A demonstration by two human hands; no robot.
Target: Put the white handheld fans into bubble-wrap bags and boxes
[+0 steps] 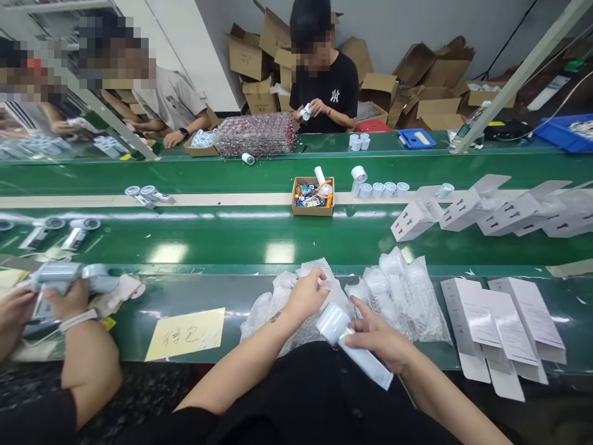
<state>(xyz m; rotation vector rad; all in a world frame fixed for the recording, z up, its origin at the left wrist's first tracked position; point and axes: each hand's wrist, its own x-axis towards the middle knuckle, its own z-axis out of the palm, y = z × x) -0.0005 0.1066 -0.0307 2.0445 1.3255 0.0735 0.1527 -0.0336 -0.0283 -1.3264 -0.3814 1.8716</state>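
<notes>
My right hand (382, 337) grips a pale blue-white handheld device (365, 358) with a round barrel head and a flat handle, like a small handheld fan. It is tilted, head up and to the left, close in front of my body. My left hand (309, 295) is closed, its curled fingers pinching at a clear bubble-wrap bag (331, 281) just beyond the device's head. Part of that bag is hidden by the hand. More bubble-wrap bags (264, 315) lie under my left forearm. To the right sits a pile of bubble-wrapped devices (393, 287).
White cartons (472, 321) lie at the right, and open boxes (417, 213) stand across the green conveyor (222, 238). A small parts box (312, 210) sits mid-line. A yellow paper sign (185, 334) lies left, beside a co-worker's hands (69, 300). Other people work opposite.
</notes>
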